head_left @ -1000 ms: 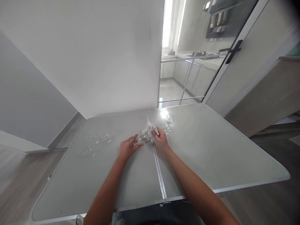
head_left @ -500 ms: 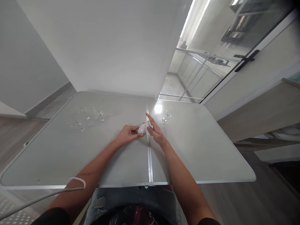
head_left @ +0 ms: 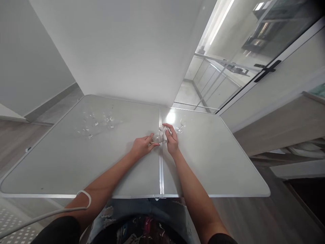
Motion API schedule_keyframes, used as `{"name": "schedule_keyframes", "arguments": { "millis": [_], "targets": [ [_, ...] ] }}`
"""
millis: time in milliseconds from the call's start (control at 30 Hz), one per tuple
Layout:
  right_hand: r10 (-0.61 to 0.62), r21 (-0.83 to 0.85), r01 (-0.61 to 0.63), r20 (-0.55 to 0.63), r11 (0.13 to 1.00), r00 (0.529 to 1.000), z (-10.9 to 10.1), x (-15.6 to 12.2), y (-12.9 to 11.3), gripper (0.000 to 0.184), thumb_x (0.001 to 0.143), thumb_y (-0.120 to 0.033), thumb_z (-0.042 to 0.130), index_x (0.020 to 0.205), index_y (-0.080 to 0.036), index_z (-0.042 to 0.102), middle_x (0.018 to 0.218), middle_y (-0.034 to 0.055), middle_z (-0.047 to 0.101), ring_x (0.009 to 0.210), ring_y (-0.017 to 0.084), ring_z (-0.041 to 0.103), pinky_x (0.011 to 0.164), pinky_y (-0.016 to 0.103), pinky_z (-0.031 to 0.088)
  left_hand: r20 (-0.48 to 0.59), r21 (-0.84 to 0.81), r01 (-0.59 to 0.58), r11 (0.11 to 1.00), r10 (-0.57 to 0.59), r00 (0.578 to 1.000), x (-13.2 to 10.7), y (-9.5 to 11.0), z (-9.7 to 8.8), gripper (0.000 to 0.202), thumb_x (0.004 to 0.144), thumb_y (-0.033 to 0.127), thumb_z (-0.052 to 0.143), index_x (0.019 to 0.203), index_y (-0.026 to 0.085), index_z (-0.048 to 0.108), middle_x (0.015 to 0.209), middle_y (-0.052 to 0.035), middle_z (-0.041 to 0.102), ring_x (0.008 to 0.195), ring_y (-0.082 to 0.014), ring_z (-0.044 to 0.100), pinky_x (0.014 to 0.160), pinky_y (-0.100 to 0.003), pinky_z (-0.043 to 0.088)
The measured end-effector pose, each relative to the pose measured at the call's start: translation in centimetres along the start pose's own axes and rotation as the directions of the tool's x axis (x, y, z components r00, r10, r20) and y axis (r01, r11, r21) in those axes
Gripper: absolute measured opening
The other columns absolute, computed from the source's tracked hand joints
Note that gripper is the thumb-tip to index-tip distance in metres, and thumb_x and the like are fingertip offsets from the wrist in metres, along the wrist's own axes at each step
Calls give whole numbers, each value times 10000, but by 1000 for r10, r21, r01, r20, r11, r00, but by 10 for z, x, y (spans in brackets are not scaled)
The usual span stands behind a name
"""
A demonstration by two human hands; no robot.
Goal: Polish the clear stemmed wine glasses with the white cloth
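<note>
Over the middle seam of the table, my left hand (head_left: 143, 145) has its fingers closed on a clear wine glass (head_left: 157, 137), which lies tilted toward the right. My right hand (head_left: 173, 138) grips a white cloth (head_left: 166, 131) against the rim end of that glass. Part of the cloth may be inside the bowl; I cannot tell. Just right of my right hand, another clear stemmed glass (head_left: 179, 129) stands on the table. Several more clear glasses (head_left: 95, 123) are grouped at the far left, their outlines faint against the surface.
The pale folding table (head_left: 213, 162) has a metal seam and trim and stands against a white wall (head_left: 119, 51). A glass door with a black handle (head_left: 267, 71) is at the right. A white cable (head_left: 48, 213) crosses at the lower left near my forearm.
My right hand has turned, its raised index finger now curled around the cloth. More of the glass bowl shows between my hands. The whole view has shifted slightly.
</note>
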State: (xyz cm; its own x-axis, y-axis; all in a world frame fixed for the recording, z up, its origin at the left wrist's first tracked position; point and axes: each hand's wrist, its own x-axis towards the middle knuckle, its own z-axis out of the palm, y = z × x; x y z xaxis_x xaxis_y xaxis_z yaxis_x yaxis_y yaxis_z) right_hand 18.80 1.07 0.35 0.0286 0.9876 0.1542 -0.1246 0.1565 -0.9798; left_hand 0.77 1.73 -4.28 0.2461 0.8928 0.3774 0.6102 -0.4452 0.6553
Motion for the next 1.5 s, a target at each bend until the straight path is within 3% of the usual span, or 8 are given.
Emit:
{"name": "schedule_keyframes", "arguments": {
  "millis": [200,367,533,633,733,900,1167,1500],
  "targets": [
    [35,-19,-35,17,999,999,-2,5,6,462,891,-504,615,1294,-277,622,1062,10,638,906,167,539,832,264,441,10,86,1,996,-2,1000,3,-5,2,473,801,527,747,1144,201,751,764,-114,709,675,-214,636,599,-265,367],
    [87,18,-89,85,996,993,-4,2,0,488,896,-547,583,1287,-256,606,708,-29,520,611,141,419,584,250,374,120,-325,167,931,-135,984,0,8,2,441,760,597,749,956,202,759,622,2,605,550,-132,515,558,-241,353],
    [53,26,-57,139,998,989,-9,-3,-12,518,871,-538,602,1297,-244,632,684,-26,492,585,137,372,551,258,323,636,-602,623,500,-172,752,5,12,-7,541,818,685,638,714,154,624,541,18,498,390,-54,292,420,-228,227],
    [45,50,-55,187,997,981,-10,-4,-13,540,872,-524,606,1323,-230,640,672,-27,485,584,134,369,557,258,325,748,-569,724,390,-121,653,8,12,-14,543,828,698,614,746,162,601,606,7,530,384,-35,256,406,-219,220],
    [44,65,-55,156,996,987,-8,-4,-8,547,869,-543,610,1303,-214,662,692,-15,523,599,136,398,567,257,348,621,-555,563,613,-145,771,5,13,-14,544,855,683,582,723,157,625,567,12,520,394,-60,337,425,-229,282],
    [39,41,-45,127,998,991,-4,1,-1,512,893,-530,603,1310,-238,663,776,1,619,662,149,485,654,270,433,120,-195,77,978,-54,991,-4,6,0,440,808,580,705,998,185,742,630,-10,639,556,-142,548,579,-248,388],
    [39,82,-40,8,996,999,-2,9,14,491,858,-480,693,1320,-316,656,1176,8,679,1056,188,584,956,309,458,-59,96,30,995,-24,998,1,-15,5,495,777,558,767,1160,246,749,789,-90,730,666,-211,647,601,-264,367],
    [-37,26,33,164,999,986,-10,4,1,468,920,-525,579,1268,-229,684,771,-2,605,660,145,478,646,267,403,170,-470,255,845,-196,966,5,3,6,584,734,568,784,1147,154,775,572,40,530,517,-97,411,535,-239,335]
  ]
}}
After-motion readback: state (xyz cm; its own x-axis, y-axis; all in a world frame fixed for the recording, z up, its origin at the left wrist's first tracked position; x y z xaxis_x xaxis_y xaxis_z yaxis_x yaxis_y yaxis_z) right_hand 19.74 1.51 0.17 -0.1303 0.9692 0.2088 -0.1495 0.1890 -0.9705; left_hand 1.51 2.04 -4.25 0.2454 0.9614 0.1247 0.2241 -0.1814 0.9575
